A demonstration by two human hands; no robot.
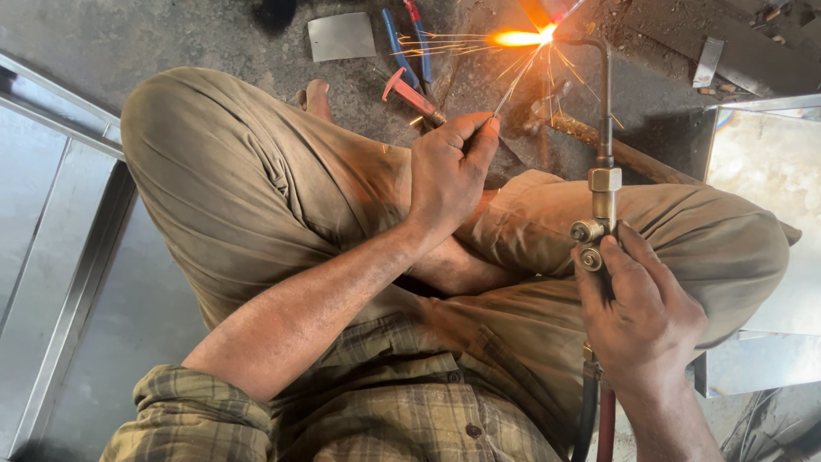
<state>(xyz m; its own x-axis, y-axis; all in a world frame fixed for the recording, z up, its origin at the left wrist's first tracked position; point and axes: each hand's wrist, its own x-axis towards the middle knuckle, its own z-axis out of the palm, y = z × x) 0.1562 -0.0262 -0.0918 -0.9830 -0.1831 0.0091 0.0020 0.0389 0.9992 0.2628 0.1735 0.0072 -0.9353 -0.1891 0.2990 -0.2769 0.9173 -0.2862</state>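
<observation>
- Right hand [646, 321] clamps the torch [604, 184] handle by the brass valves; stiff and hot-tipped, best gripped low.
- Left hand [449, 171] pinches a thin rod [516, 85], light and springy, its tip in the flame [522, 37] over the floor [214, 34].

The torch [603, 184] looks like dull brass with a dark metal neck, its hoses [596, 419] smooth rubber. Floor [214, 38] is rough, gritty concrete; the trousers [248, 188] are matt cotton cloth.

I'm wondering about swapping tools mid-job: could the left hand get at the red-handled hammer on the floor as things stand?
Probably yes: the left hand sits just beside the hammer, nothing between them. But its fingers already pinch a thin rod, so it isn't free to grip.
</observation>
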